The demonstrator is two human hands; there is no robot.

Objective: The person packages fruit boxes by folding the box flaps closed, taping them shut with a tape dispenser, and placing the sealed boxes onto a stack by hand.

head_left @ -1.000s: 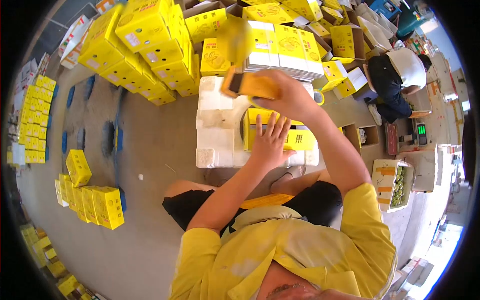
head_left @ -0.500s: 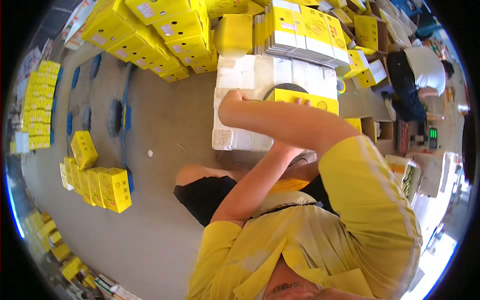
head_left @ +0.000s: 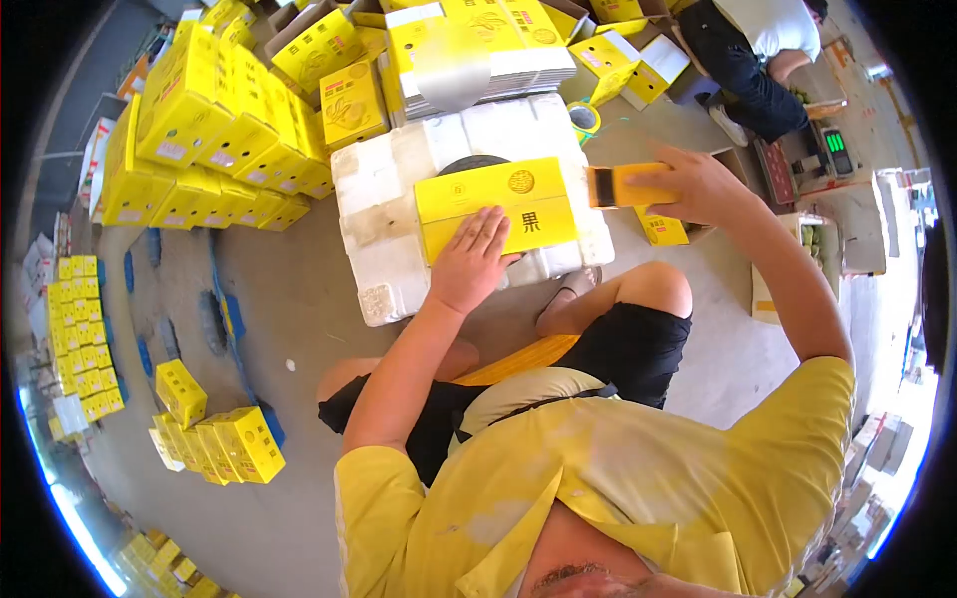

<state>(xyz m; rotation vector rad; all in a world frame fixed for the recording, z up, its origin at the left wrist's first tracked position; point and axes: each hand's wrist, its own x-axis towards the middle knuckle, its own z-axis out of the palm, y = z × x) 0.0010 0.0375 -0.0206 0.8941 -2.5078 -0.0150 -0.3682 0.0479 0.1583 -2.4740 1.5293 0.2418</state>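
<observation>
A yellow carton [head_left: 543,204] lies with its flaps closed on a white foam block [head_left: 384,239], over a dark round disc [head_left: 474,164] that shows at its far edge. My left hand [head_left: 473,257] rests on the near left part of the carton, fingers stretched out and pressing its top. To the right of the carton, my right hand [head_left: 700,187] is wrapped round an orange tape dispenser [head_left: 633,186] with a dark end. The dispenser's dark end is beside the carton's right edge.
Stacked yellow cartons [head_left: 189,120] stand at the left, and flattened cartons [head_left: 478,50] lie beyond the block. A tape roll [head_left: 583,120] sits behind its right corner. Another person [head_left: 758,60] bends at the upper right near a scale [head_left: 837,149]. More cartons [head_left: 239,444] stand lower left.
The carton's flaps are now down flat. My right hand has moved with the dispenser from across the carton to its right side. My left hand stays on the carton. The view has shifted.
</observation>
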